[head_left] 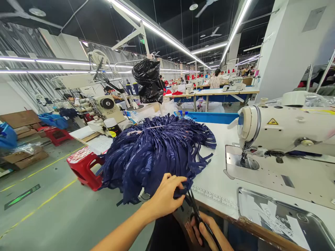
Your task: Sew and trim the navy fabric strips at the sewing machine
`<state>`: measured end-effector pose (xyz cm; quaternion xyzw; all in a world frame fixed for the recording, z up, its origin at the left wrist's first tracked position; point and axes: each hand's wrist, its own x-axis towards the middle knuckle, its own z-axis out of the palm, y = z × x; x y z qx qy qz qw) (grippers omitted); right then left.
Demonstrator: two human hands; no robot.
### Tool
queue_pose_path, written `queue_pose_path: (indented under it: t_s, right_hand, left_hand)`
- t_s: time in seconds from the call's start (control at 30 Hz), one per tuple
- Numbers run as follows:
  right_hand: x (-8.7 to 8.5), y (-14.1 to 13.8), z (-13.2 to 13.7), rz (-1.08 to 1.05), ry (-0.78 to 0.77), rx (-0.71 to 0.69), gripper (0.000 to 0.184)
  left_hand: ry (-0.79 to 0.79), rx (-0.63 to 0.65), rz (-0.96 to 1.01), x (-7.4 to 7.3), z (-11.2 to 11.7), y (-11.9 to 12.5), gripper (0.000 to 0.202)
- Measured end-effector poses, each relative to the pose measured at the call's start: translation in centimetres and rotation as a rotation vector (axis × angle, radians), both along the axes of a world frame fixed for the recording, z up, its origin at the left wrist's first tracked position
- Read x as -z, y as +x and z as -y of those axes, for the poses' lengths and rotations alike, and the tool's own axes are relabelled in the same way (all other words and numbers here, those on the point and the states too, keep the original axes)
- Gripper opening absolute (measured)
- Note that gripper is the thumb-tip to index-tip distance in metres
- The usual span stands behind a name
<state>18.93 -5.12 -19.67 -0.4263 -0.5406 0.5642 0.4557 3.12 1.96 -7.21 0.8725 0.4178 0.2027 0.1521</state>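
Observation:
A large bundle of navy blue fabric pieces (154, 150) is spread over the corner of the sewing table, with a pale tie across its top. Many strips hang past the front and left edges. My left hand (167, 193) is at the front of the bundle, fingers curled and closed on a navy fabric piece at its lower right. Below and to the right, my right hand (209, 232) grips black scissors (196, 212). Their blades point up toward the fabric near my left fingertips. Whether the tips touch the cloth I cannot tell.
On the right stands a white sewing machine (285, 127) with a metal needle plate. A printed ruler (214, 199) and a metal tray (311, 226) lie along the table's front. A red stool (85, 167) is at the left. Behind hangs a black plastic bag (148, 82).

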Motion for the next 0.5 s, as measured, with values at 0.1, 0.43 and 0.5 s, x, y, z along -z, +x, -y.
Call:
queue_pose_path:
  t_s: [0.1,0.43,0.5]
  right_hand:
    - [0.1,0.0,-1.3,0.069,0.092,-0.021,0.061]
    - [1.1,-1.0,-0.5,0.792,0.457,0.535,0.052]
    - [1.3,-1.1,-0.4,0.885,0.507,0.619,0.052]
  left_hand:
    - [-0.042,-0.022,-0.098,-0.2,-0.5,0.5,0.032]
    - [-0.066,-0.019,-0.196,0.8,-1.3,1.7,0.020]
    - [-0.053,-0.025,-0.208,0.9,-1.3,1.7,0.015]
